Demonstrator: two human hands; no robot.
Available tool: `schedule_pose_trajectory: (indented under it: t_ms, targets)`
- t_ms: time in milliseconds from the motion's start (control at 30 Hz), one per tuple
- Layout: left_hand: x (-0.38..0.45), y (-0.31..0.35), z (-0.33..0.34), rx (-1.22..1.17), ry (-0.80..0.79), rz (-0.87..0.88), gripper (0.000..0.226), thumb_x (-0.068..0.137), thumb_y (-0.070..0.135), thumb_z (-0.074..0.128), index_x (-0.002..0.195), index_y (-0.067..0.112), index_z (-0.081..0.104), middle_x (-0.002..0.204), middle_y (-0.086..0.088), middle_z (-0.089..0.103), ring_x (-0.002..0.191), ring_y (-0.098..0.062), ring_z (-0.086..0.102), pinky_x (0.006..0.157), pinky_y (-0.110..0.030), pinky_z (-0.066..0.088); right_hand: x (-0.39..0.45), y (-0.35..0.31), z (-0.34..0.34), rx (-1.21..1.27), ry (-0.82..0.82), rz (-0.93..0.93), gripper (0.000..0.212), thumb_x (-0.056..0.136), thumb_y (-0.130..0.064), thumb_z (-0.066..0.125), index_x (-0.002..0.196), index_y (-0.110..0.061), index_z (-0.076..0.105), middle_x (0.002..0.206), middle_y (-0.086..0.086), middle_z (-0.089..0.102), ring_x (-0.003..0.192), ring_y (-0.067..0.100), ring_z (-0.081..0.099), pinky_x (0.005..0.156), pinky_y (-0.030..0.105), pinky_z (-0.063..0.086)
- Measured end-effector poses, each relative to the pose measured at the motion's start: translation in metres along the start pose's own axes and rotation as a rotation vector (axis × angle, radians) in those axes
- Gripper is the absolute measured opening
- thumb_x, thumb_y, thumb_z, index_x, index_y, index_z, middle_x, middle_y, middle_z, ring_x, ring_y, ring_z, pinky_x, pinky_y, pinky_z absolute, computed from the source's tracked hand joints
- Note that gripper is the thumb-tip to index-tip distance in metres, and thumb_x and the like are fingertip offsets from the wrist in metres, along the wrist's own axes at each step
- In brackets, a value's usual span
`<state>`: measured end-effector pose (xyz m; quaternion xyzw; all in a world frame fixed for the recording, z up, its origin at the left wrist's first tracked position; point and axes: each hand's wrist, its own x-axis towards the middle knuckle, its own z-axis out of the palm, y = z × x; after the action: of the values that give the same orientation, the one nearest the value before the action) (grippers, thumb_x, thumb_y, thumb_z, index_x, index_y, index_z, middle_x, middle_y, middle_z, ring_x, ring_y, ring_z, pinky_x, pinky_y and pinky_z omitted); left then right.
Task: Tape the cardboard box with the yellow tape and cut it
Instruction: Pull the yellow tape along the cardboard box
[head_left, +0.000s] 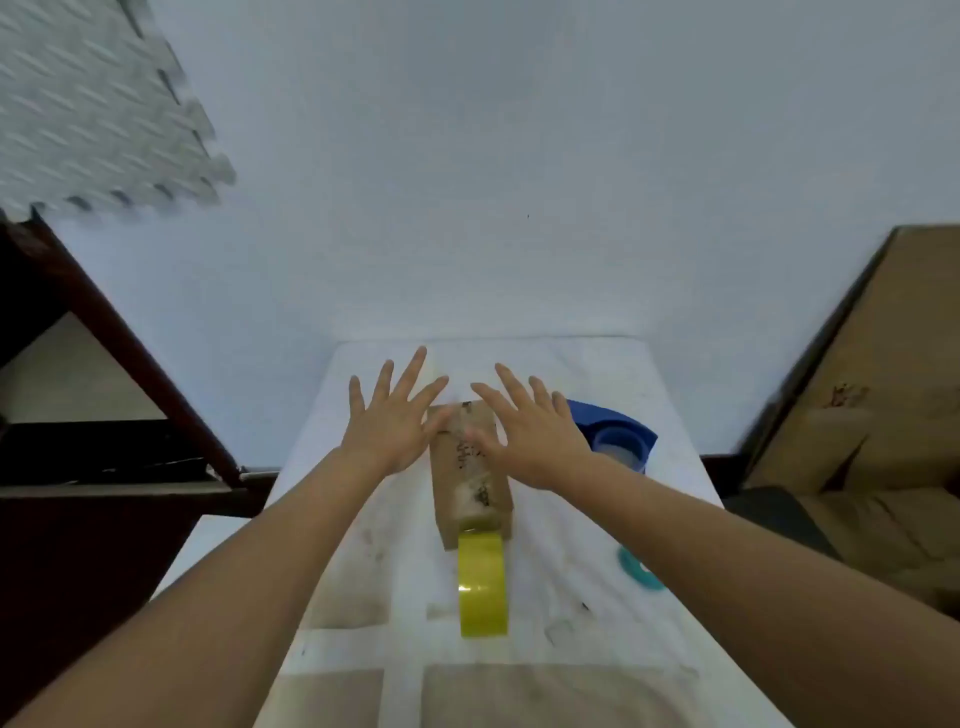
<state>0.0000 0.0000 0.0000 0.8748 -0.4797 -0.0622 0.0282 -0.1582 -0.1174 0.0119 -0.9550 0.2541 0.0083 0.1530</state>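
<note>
A narrow brown cardboard box (470, 483) lies lengthwise on the white table (582, 374). A strip of tape runs along its top. The yellow tape roll (482, 584) stands on edge against the box's near end, its strip joined to the box. My left hand (392, 415) hovers spread over the far left of the box, fingers apart, holding nothing. My right hand (524, 431) is spread the same way over the far right, partly covering the box top. Whether the palms touch the box is unclear.
A blue tape dispenser (618, 436) sits right of the box, behind my right hand. A teal tape ring (639, 569) lies at the table's right edge. Dark wooden furniture (104, 364) stands left, large cardboard (872, 415) right, a grey foam mat (88, 104) up left.
</note>
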Motion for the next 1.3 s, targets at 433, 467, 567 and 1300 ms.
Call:
schedule_pose_trajectory:
  t_ms: [433,467,567,1300]
  targets:
    - [-0.076,0.039,0.038,-0.312,0.124,0.194,0.043,0.105,0.036,0.029,0.146,0.027,0.042,0.159,0.006,0.031,0.143,-0.018,0.034,0.118,-0.050,0.019,-0.096,0.014,0.068,0.345,0.235,-0.035,0.064,0.094,-0.059,0.035,0.150,-0.030,0.023,0.163,-0.001,0.013,0.146,0.025,0.024,0.116,0.049,0.027]
    - [-0.085,0.041,0.036,-0.324,0.133,0.202,0.042,0.105,0.032,0.032,0.144,0.025,0.045,0.156,0.004,0.037,0.140,-0.020,0.039,0.116,-0.048,0.025,-0.104,0.013,0.069,0.376,0.237,-0.025,0.062,0.095,-0.056,0.037,0.149,-0.027,0.026,0.161,0.000,0.018,0.145,0.023,0.027,0.114,0.046,0.030]
    - [-0.102,0.036,0.034,-0.307,0.156,0.243,0.041,0.104,0.015,0.037,0.143,0.022,0.047,0.153,-0.001,0.043,0.136,-0.025,0.044,0.113,-0.042,0.032,-0.125,0.009,0.072,0.502,0.255,0.022,0.050,0.096,-0.044,0.046,0.139,-0.020,0.041,0.146,0.002,0.040,0.126,0.021,0.050,0.101,0.036,0.043]
    - [-0.091,0.023,0.069,-0.265,0.061,0.365,0.081,0.081,-0.006,0.042,0.149,0.036,0.034,0.155,0.025,0.027,0.149,-0.007,0.017,0.109,-0.039,0.039,-0.129,-0.047,0.114,1.418,0.056,0.223,0.026,0.098,-0.027,0.045,0.099,-0.008,0.063,0.084,0.018,0.075,0.076,0.028,0.073,0.072,0.033,0.057]
